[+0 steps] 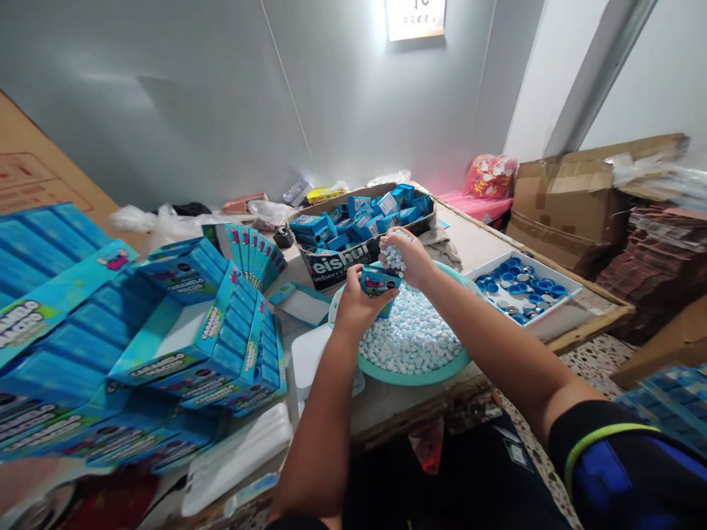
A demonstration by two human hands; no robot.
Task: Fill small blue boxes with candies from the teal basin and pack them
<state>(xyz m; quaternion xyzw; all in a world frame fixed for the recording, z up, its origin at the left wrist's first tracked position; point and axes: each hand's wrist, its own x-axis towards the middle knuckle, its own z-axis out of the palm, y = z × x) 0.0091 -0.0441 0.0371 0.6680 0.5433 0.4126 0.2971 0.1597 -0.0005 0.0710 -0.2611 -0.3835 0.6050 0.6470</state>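
Observation:
My left hand (360,303) grips a small blue box (380,281) upright, its top facing up. Just above it, my right hand (409,258) is closed around a bunch of small white-and-blue candies (394,258), which show between the fingers. Both hands are over a round teal tray (412,378) heaped with the same candies (409,338). To the far side stands a cardboard carton (336,261) filled with small blue boxes (359,219).
Stacks of blue printed display boxes (188,346) fill the table's left side. A white tray of blue caps (519,291) sits to the right. Cardboard boxes (563,213) and stacked flattened printed cartons (652,272) stand beyond the table's right edge.

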